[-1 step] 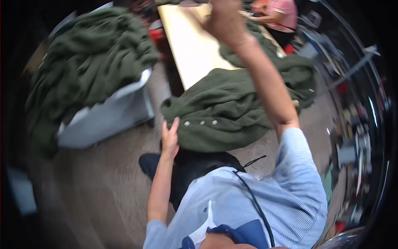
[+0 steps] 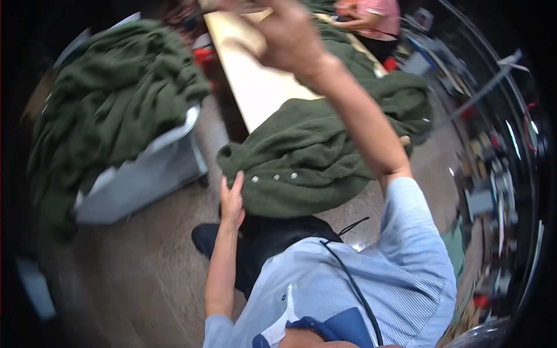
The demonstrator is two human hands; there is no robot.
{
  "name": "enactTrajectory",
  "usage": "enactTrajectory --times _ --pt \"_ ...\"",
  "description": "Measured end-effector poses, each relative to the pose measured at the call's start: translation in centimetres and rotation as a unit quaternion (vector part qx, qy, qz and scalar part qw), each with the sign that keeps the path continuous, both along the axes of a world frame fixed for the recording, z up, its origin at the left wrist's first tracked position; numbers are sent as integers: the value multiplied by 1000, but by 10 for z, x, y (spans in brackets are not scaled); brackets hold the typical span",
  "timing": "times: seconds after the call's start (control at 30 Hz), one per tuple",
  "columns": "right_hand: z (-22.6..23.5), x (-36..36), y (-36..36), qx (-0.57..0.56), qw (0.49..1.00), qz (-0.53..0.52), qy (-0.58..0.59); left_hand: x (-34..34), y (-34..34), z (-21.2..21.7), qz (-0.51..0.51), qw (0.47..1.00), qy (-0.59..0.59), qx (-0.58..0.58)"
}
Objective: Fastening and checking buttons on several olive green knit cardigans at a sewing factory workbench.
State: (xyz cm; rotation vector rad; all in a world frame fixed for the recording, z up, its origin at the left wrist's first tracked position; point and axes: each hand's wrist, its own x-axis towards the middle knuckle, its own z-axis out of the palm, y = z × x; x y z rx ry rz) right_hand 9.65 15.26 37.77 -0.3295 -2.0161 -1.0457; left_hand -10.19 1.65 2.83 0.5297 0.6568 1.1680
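A dark green knitted or fleecy garment (image 2: 301,191) drapes over the near end of the table and hangs toward my lap. Several shiny pale buttons or snaps run in a row along its near side. At its left end, my left hand (image 2: 232,204) grips the edge, with the cloth between thumb and fingers. My right hand (image 2: 290,43) is raised high above the tabletop, away from the garment. It is blurred, but its fingers look stretched out and apart from the thumb, and I see nothing in it. Part of it reaches the top edge of the view.
A pale wooden table (image 2: 238,75) stretches away ahead. At left, a grey bin (image 2: 156,174) is heaped with similar green cloth (image 2: 116,93). A person in pink (image 2: 374,23) is at the table's far right. Shelving and clutter (image 2: 487,197) line the right side.
My right hand has swung left and slightly lower, bringing more of its fingers into view. My left hand keeps its hold on the garment. The whole view has shifted a little.
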Motion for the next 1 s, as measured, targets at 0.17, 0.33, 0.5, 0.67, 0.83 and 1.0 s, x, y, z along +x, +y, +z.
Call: enactTrajectory --times 0.17,0.33,0.5,0.67,0.83,1.0 --pt "-111 11 70 -328 923 -192 65 -2 66 -2 -149 987 40 -35" --pt "-170 20 87 -451 849 -275 5 -9 108 -15 -249 968 24 -20" --pt "-130 18 111 -522 790 -308 92 -22 117 25 -278 958 17 -73" --pt "-34 -5 154 -507 798 -282 167 -28 132 125 -283 956 72 -28" --pt "95 -24 144 -434 839 -270 190 -27 147 260 -335 929 143 62" --pt "184 -67 147 -590 733 -129 312 -25 135 296 -307 952 6 0"
